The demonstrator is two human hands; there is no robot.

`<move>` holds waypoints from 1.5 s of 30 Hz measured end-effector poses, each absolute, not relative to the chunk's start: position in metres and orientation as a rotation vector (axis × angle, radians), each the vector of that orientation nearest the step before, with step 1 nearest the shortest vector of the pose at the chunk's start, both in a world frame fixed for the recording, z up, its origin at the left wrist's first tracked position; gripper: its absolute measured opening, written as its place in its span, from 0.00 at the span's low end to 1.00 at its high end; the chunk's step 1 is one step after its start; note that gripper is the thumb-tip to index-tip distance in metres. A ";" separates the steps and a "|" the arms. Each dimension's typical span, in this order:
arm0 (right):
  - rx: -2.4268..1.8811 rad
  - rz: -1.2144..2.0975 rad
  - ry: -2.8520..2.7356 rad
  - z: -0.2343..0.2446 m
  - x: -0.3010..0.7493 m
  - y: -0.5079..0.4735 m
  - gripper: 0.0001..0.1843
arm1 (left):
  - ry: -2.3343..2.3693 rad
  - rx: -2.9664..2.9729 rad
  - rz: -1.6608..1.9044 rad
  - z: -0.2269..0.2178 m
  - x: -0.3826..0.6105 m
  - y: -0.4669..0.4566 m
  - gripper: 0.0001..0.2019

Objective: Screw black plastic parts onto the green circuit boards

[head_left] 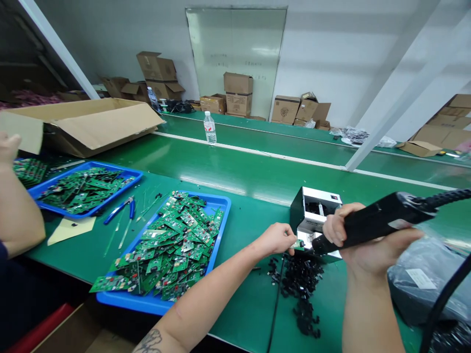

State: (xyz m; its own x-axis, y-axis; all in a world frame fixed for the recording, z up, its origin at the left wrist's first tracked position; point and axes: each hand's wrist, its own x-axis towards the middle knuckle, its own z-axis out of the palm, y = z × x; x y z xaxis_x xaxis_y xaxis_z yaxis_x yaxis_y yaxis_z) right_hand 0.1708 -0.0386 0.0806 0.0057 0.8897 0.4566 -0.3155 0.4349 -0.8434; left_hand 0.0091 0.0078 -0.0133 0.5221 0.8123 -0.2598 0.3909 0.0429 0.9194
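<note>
My right hand [368,245] is wrapped round a black electric screwdriver [382,218], which lies nearly level with its tip toward the left. A coiled cord leaves its rear end. Between the fingertips of my left hand [279,239] is a small green circuit board [300,243], mostly covered by the fingers. The board is at the front of a black-and-white screw feeder [300,211], close to the screwdriver's tip. Whether tip and board touch, I cannot tell. Small black parts [301,279] lie heaped below my hands.
A blue tray [226,211] piled with circuit boards stands left of my forearm. Beyond it are blue-handled pliers [131,208] and a second blue tray [138,177]. A co-worker's arm [18,211] reaches in at far left. A water bottle [209,128] stands farther back. Bagged goods [430,279] sit at right.
</note>
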 end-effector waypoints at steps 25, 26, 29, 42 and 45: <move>-2.006 0.573 -0.709 -0.066 0.277 -0.044 0.18 | 0.912 1.015 0.795 -0.041 -0.039 0.056 0.09; -2.084 0.533 -0.750 -0.063 0.276 -0.046 0.20 | 0.908 1.002 0.801 -0.040 -0.039 0.055 0.09; -2.283 0.448 -0.850 -0.054 0.273 -0.049 0.27 | 0.882 0.977 0.817 -0.039 -0.039 0.053 0.11; -2.478 0.202 -1.094 -0.034 0.256 -0.079 0.29 | 0.737 1.030 0.714 -0.026 -0.031 0.041 0.17; -2.380 0.110 -1.116 -0.028 0.241 -0.126 0.25 | 0.613 1.073 0.631 -0.013 -0.028 0.029 0.16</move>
